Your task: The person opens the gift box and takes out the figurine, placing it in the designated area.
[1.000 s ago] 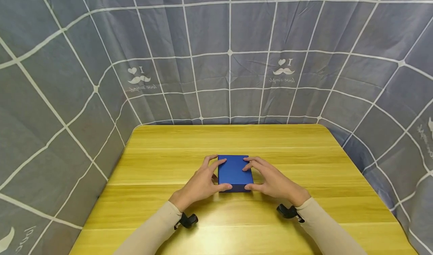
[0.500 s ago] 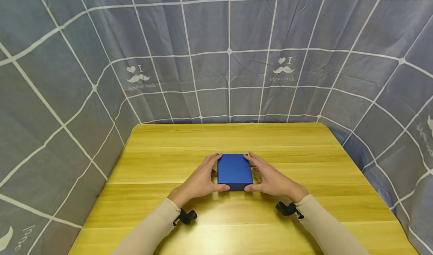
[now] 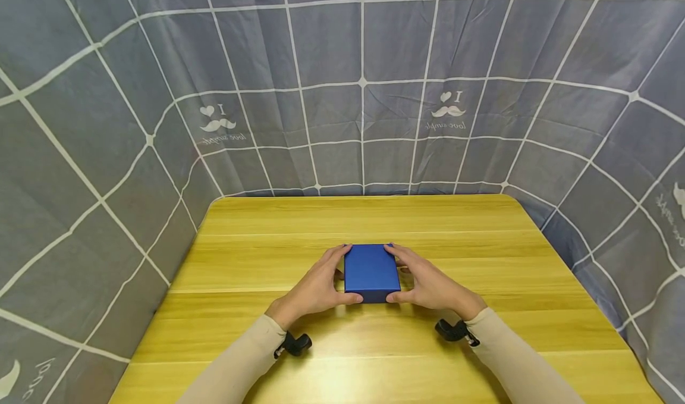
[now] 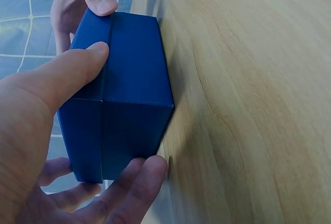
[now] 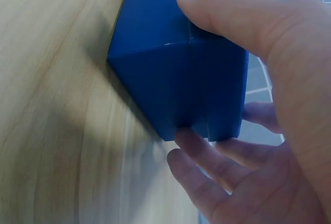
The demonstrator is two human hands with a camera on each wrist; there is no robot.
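A blue lidded box lies flat on the wooden table, between both hands. My left hand grips its left end, thumb on the near face and fingers round the far edge. On the opposite end my right hand does the same. In the left wrist view a seam parts the shallow lid from the deeper base, and the left thumb presses across that seam. The right thumb lies over the seam in the right wrist view, with fingertips at the far corner. The lid sits down on the base.
The yellow wood-grain table stretches out around the box. A grey-blue curtain with white grid lines hangs behind it and on both sides. Black wrist mounts stick out below the light sleeves.
One second ago some fingers of both hands lay on top of the lid; they have since drawn back to the box's far corners. The box has hardly moved.
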